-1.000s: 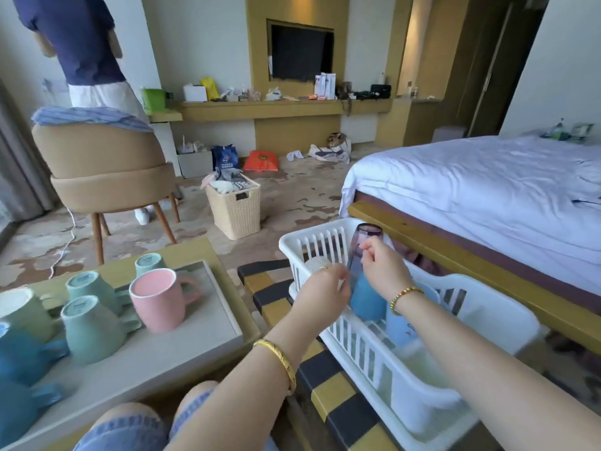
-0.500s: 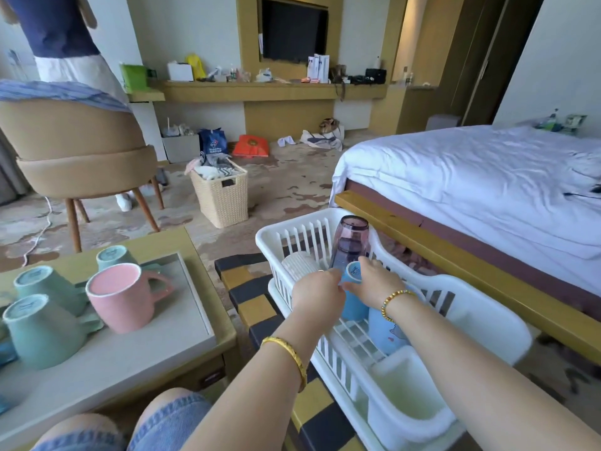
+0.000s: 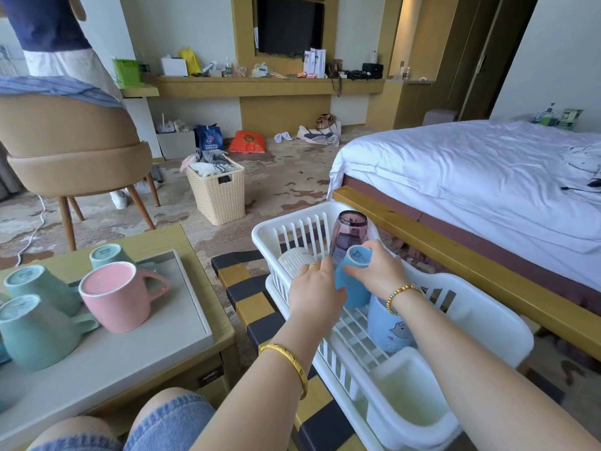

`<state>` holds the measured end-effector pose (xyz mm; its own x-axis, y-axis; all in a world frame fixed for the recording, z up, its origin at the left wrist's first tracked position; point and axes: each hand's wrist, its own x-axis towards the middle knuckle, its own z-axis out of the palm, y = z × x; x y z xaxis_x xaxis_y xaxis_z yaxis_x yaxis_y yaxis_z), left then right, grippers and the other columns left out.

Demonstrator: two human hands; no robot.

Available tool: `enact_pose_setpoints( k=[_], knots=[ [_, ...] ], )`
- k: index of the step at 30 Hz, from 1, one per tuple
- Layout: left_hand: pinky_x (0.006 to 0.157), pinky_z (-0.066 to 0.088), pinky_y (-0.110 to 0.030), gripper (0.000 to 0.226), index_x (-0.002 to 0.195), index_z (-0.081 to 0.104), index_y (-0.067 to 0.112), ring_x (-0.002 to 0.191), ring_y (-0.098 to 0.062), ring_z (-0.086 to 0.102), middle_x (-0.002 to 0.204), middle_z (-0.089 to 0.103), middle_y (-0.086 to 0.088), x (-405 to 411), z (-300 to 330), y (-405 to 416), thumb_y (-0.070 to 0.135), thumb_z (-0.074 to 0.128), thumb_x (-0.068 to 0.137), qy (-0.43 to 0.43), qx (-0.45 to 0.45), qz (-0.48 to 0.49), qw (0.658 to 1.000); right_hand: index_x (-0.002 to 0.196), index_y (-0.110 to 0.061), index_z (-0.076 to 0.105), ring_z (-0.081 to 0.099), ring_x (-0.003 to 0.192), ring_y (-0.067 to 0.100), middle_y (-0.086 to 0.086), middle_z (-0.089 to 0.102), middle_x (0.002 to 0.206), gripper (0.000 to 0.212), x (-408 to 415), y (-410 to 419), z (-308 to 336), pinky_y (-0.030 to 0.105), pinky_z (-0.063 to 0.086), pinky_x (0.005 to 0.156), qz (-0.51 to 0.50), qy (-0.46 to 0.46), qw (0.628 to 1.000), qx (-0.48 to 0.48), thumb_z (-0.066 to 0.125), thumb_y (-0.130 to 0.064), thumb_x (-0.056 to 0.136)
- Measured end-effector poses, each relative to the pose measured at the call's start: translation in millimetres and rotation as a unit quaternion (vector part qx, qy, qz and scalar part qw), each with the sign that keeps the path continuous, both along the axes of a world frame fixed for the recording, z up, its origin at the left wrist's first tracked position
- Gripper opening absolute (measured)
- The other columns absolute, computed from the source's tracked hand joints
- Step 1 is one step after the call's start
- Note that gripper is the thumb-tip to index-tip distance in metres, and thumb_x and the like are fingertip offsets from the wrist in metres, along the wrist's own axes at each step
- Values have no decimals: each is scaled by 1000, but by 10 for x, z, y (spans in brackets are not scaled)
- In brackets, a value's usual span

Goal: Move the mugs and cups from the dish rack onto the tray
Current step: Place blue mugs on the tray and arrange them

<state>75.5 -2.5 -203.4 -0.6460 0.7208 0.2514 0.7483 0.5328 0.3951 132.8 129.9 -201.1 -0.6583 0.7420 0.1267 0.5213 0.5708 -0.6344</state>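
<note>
An upturned blue cup [image 3: 353, 283] stands in the white dish rack [image 3: 487, 323], and both my hands are on it. My left hand [image 3: 313, 296] presses its left side; my right hand [image 3: 380, 276] wraps its top and right side. Behind it stands an upturned purple glass [image 3: 349, 231], to the left a white ribbed cup [image 3: 292, 262], and nearer me a pale blue cartoon cup [image 3: 388, 332]. On the left, the grey tray [image 3: 153, 349] holds a pink mug [image 3: 113, 297] and several upturned green mugs [image 3: 35, 333].
The rack sits on a black-and-yellow checked stool [image 3: 247, 297] beside the bed's wooden frame [image 3: 455, 255]. The tray rests on a low wooden table [image 3: 169, 236]. A wicker basket [image 3: 218, 193] and a tan chair [image 3: 71, 138] stand beyond. A person stands at the far left.
My right hand came down from the purple glass onto the blue cup. My left hand shifted right from the white ribbed cup to the blue cup's side.
</note>
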Motion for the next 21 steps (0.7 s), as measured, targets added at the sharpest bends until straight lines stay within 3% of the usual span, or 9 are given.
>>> enact_pose_setpoints(
  k=[1,3,6,8,11,16,19,21],
  knots=[
    [98,37,-32,57,137,31,13,123,-25,42,130,52,-6,-9,-2,7,37,52,89,0,-2,0,1000,104,-22,45,58,92,24,-2,57,92,43,4,1,33,39,47,85,-8,42,999,-23,70,-42,75],
    [100,36,-31,64,138,28,14,124,-25,42,131,51,-5,-19,-3,17,41,54,87,-2,0,2,1000,108,-22,43,56,90,21,-2,55,101,47,15,-5,90,30,43,66,-20,113,992,-55,71,-41,75],
    [101,37,-32,75,143,21,14,124,-24,42,133,51,-4,-32,-20,29,48,55,85,-6,10,5,1000,117,-21,42,54,90,12,-8,52,104,55,14,-41,154,21,39,62,-21,189,978,-88,71,-41,75],
    [101,37,-32,81,144,18,13,124,-24,42,133,50,-5,-35,-30,36,53,54,83,-7,23,15,1000,112,-25,40,53,89,4,-15,51,99,51,-3,-97,182,16,40,65,5,232,966,-117,73,-39,75],
    [106,32,-32,90,144,17,9,130,-26,38,141,42,-9,-51,-25,45,59,55,79,-7,41,35,999,113,-26,40,57,99,9,-5,55,110,53,-52,-178,189,24,49,81,41,261,951,-159,75,-35,74],
    [101,35,-32,88,139,28,9,121,-28,44,131,49,-9,-55,-2,9,48,69,71,-28,153,43,987,106,-28,44,60,92,1,-1,61,109,47,-97,-246,213,9,48,61,94,264,939,-199,76,-35,73],
    [92,38,-32,79,131,38,9,110,-27,48,116,55,-8,-34,12,-21,40,72,67,-41,221,57,973,114,-21,49,60,106,13,3,62,116,55,-90,-221,235,26,52,83,140,244,929,-242,70,-51,73],
    [84,39,-30,76,128,39,12,106,-25,48,111,55,-6,-33,25,-28,40,72,66,-58,238,58,968,113,-19,53,59,107,12,-2,62,114,62,-77,-198,251,36,49,94,146,242,921,-269,56,-68,75]
  ],
)
